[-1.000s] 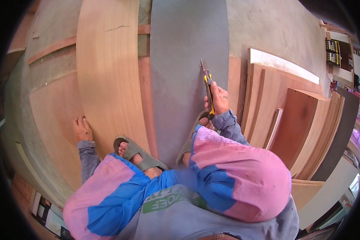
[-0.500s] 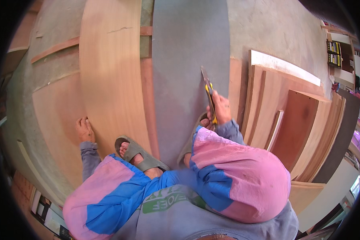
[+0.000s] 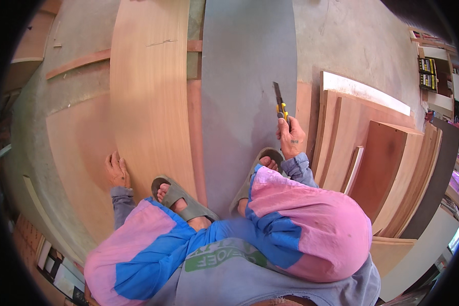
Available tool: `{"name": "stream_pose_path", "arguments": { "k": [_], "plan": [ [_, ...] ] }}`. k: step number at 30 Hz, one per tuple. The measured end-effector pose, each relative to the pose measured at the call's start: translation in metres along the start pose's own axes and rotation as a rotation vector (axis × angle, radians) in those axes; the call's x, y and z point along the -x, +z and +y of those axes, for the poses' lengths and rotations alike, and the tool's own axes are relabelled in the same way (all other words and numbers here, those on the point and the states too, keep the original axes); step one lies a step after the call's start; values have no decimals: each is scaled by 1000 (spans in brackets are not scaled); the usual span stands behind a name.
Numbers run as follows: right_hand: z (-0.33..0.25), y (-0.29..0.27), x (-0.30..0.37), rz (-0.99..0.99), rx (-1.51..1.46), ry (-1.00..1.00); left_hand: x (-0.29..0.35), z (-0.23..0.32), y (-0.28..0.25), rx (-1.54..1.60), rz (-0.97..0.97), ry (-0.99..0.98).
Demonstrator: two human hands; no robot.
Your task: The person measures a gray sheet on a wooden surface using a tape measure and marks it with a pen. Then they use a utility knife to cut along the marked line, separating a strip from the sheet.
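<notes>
Head view: the grey laminate sheet (image 3: 247,92) serves as the landmark, a long strip running away from the person, its long axis pointing straight ahead. The right hand (image 3: 292,138) sits at the sheet's right edge, fingers wrapped tight around a yellow-and-black utility knife (image 3: 280,108). The knife lies forward of the knuckles, its blade pointing up along the sheet's length, almost parallel to that right edge and just inside it. The right wrist is bent slightly, with the forearm coming in over a raised knee. The left hand (image 3: 117,171) is well off the sheet's left side, beyond the pale plywood board (image 3: 150,97) beside it; it rests palm down on a lower wooden panel (image 3: 81,148), fingers loosely together, holding nothing. The right hand is clearly the nearer one to the sheet's edge
</notes>
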State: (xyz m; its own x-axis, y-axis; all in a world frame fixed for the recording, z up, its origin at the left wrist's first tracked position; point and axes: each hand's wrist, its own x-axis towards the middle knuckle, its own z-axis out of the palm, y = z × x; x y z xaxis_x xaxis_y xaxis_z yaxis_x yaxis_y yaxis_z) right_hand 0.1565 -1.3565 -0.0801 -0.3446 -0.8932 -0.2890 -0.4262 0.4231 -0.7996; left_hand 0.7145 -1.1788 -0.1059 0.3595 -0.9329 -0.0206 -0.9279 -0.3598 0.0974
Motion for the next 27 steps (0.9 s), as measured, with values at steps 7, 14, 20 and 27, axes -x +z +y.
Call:
{"name": "stream_pose_path", "arguments": {
  "k": [7, 14, 20, 27],
  "plan": [
    [-16, 4, -62, 16, 464, -652, -3, 14, -9, 120, -17, -151],
    [-16, 34, -121, -119, 733, -811, 23, 2, -16, 124, 41, -206],
    [-19, 31, -124, -316, 715, -904, 45, -26, -16, -17, 171, -378],
    [-61, 42, -41, -507, 482, -558, 48, -42, -16, 215, 332, -484]
  ]
}}
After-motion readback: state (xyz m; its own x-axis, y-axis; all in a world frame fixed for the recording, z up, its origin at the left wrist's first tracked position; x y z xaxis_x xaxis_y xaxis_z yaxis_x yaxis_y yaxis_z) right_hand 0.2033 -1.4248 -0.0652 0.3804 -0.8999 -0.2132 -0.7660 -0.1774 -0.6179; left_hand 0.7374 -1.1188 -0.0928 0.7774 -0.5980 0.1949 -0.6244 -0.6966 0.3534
